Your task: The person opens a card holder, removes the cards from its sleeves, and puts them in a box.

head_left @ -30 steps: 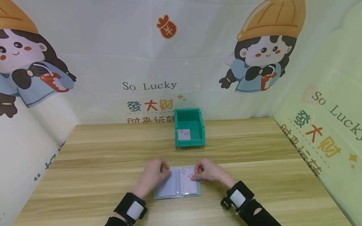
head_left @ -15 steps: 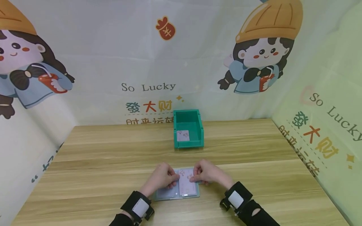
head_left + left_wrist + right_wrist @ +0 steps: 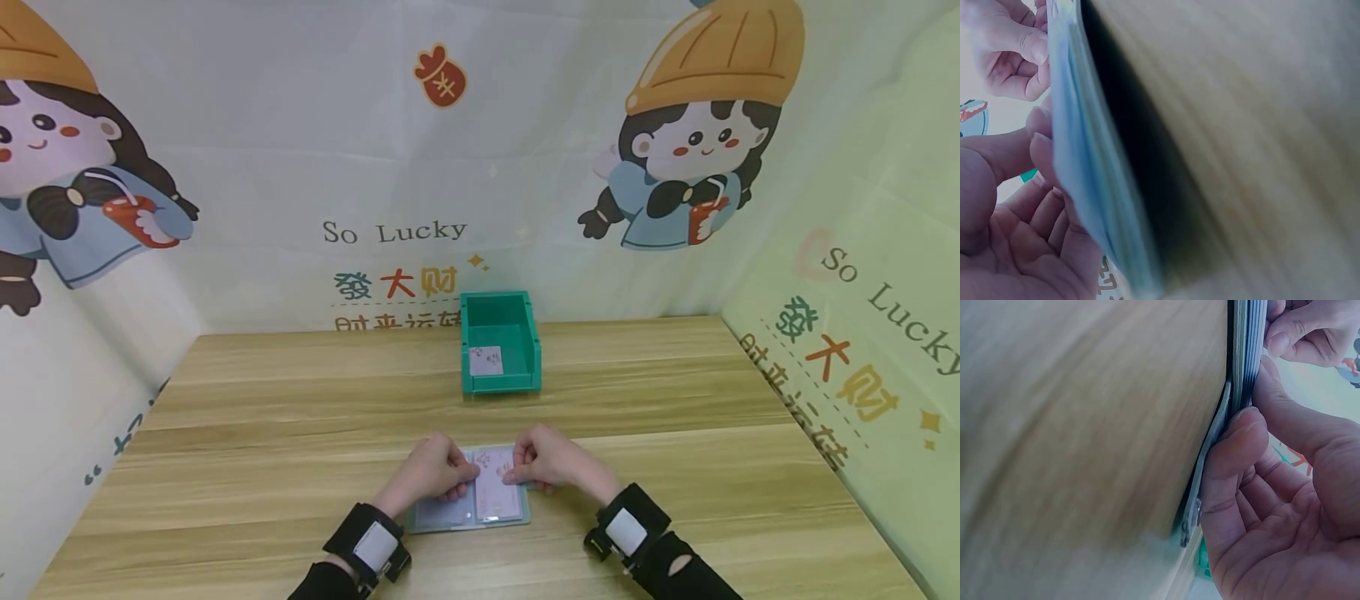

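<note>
A small card album (image 3: 442, 517) with a pale blue-green cover lies spread flat on the table, its pages holding clear pockets. On its right page is a pinkish card (image 3: 497, 500) with small prints. My left hand (image 3: 431, 468) reaches over the left page and brings thumb and forefinger together at the card's left edge; whether it has the card itself or the clear pocket is hard to see. My right hand (image 3: 551, 457) pinches the right side, thumb on top. In the right wrist view, its forefinger (image 3: 1235, 440) lies low against the page edges and cover flap.
Behind the album stands a green bin (image 3: 501, 384), with a similar pinkish card (image 3: 486, 361) inside at its front left. The wooden table (image 3: 300, 400) meets a printed cloth backdrop (image 3: 525, 192) at the back and sides.
My left hand has moved right, from the left page's top to the card's left edge, mostly in the first half second. The right hand stays at the right page.
</note>
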A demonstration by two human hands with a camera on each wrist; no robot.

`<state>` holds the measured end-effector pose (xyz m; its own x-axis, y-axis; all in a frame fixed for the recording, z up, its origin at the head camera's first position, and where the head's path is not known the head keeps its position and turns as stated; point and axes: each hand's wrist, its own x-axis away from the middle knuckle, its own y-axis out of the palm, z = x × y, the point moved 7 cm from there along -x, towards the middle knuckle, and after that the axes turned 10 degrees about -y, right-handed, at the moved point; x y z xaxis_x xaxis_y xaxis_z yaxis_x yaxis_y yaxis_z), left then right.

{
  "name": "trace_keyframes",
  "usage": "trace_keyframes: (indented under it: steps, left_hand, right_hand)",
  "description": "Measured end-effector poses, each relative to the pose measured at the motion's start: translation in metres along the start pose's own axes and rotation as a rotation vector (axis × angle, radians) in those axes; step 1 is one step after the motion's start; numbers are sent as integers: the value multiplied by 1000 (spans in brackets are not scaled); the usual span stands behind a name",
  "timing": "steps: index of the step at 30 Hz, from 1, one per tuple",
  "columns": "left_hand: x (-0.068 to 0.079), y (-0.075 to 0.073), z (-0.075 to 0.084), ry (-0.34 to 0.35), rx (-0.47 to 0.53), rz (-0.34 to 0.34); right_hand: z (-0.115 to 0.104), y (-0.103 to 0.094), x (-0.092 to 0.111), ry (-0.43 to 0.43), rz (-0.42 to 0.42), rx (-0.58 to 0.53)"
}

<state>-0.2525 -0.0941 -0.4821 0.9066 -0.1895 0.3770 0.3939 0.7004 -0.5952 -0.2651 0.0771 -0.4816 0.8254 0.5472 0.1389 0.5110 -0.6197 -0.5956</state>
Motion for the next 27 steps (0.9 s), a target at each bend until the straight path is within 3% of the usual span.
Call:
trace_keyframes:
  steps: [27]
  left_hand:
    - [-2, 2, -3, -16, 17, -29]
  right_hand:
    - [-4, 1, -1, -36, 6, 19]
